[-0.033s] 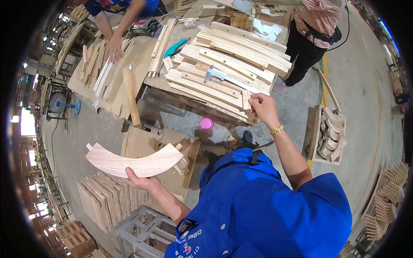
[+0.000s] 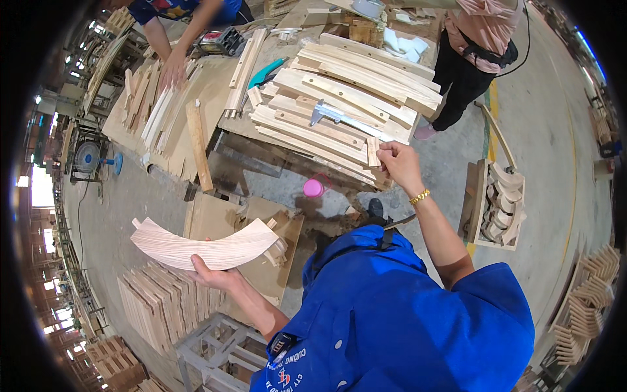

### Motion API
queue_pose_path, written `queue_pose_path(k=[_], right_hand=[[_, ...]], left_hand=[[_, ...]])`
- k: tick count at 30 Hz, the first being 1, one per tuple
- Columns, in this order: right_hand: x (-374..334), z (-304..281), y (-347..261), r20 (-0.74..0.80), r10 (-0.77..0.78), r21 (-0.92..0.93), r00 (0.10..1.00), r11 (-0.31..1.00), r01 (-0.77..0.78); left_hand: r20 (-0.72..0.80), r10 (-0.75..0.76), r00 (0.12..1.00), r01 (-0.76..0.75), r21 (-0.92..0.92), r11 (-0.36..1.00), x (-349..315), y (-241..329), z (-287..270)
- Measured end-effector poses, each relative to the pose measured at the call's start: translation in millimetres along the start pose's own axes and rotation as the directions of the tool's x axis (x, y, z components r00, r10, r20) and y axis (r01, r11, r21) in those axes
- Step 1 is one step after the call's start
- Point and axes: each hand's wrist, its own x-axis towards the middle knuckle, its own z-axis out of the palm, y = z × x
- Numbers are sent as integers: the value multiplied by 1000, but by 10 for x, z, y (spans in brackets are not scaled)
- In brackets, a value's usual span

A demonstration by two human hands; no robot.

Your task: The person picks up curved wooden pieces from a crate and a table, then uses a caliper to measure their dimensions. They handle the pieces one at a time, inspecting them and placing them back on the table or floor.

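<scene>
In my left hand (image 2: pixel 215 274) lies a broad curved wooden piece (image 2: pixel 202 249), gripped from below with the thumb on its near edge; a short tenon sticks out at its left end. My right hand (image 2: pixel 400 163) pinches a small wooden block (image 2: pixel 373 151) at the right end of a stack of wooden strips (image 2: pixel 320 140) on the workbench. The block touches or nearly touches the strips; I cannot tell which. A caliper (image 2: pixel 339 117) rests on the stack, just beyond this hand. Several strips have dark holes along them.
Across the bench, a co-worker's hand (image 2: pixel 174 68) touches pale strips; another person in pink (image 2: pixel 486 32) stands at the far right. A teal-handled tool (image 2: pixel 264 73) lies beside the stack. Curved parts fill a wooden crate (image 2: pixel 483 202). Cut boards (image 2: pixel 160 304) stand at lower left, near a metal frame (image 2: pixel 215 343).
</scene>
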Motion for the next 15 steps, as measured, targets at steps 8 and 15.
queue_pose_path(k=[8,15], right_hand=[[-15,60,-29,-4,-73,-105,997,992,72],[-5,27,39,-49,-80,-80,996,994,76]], left_hand=[[11,-10,1000,10,2,1000,49,-135,-188],[-38,-17,999,19,44,999,-32,-115,-78]])
